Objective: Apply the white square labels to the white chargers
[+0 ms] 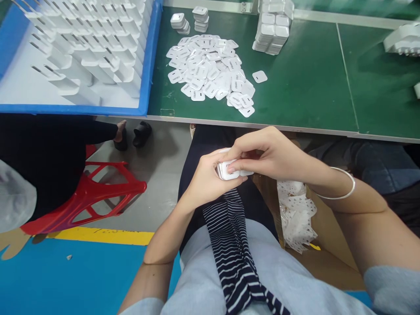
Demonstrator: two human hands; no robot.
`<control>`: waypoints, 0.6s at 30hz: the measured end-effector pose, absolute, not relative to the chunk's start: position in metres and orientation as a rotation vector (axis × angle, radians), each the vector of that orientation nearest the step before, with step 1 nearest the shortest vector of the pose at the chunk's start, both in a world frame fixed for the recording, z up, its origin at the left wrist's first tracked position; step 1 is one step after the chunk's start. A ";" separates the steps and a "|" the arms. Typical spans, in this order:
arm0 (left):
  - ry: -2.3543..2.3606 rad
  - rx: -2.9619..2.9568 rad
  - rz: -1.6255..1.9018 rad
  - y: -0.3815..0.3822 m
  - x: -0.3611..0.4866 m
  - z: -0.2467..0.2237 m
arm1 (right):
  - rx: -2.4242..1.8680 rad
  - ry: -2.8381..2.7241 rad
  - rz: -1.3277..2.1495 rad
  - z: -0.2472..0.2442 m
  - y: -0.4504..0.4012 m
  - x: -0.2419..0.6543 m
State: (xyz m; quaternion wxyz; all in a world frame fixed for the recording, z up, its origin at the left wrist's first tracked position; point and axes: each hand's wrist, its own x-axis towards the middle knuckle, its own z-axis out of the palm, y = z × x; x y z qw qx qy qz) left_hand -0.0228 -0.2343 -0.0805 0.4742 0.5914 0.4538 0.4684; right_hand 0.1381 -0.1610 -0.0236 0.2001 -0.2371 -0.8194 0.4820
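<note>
Above my lap, my left hand (210,177) is closed around a small stack of white square plastic plates (233,174) with rounded corners. My right hand (265,153) is closed over the same stack, its thumb pressing the face of the front plate. The right fingers hide part of the stack, so I cannot tell how many plates it has. On the green bench lies a loose pile of similar white plates (210,70) with a small slot and printing. One single plate (260,77) rests to the right of the pile.
A blue-edged tray (144,94) of white plug housings with metal pins stands at left. Neat stacks of white plates (272,33) sit behind the pile. Below are a red stool (108,188) with a seated person and a cardboard box (328,245) holding perforated white sheets.
</note>
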 end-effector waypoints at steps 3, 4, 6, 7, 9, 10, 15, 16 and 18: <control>1.132 1.418 1.138 -0.235 -0.022 -0.081 | -0.717 -2.309 1.382 -0.022 -0.161 0.138; 1.139 1.407 1.139 -0.235 -0.022 -0.082 | -0.722 -2.313 1.393 -0.022 -0.161 0.138; 1.161 1.397 1.138 -0.235 -0.022 -0.082 | -0.720 -2.324 1.399 -0.021 -0.161 0.138; 1.172 1.404 1.135 -0.235 -0.022 -0.081 | -0.722 -2.329 1.384 -0.021 -0.161 0.138; 1.177 1.436 1.120 -0.235 -0.022 -0.080 | -0.746 -2.339 1.336 -0.021 -0.161 0.137; 1.173 1.454 1.111 -0.235 -0.022 -0.080 | -0.760 -2.340 1.315 -0.021 -0.161 0.137; 1.158 1.473 1.105 -0.235 -0.022 -0.077 | -0.793 -2.344 1.313 -0.019 -0.162 0.137; 1.157 1.472 1.109 -0.235 -0.021 -0.077 | -0.798 -2.347 1.312 -0.019 -0.162 0.137; 1.158 1.479 1.112 -0.234 -0.021 -0.077 | -0.807 -2.351 1.308 -0.018 -0.162 0.137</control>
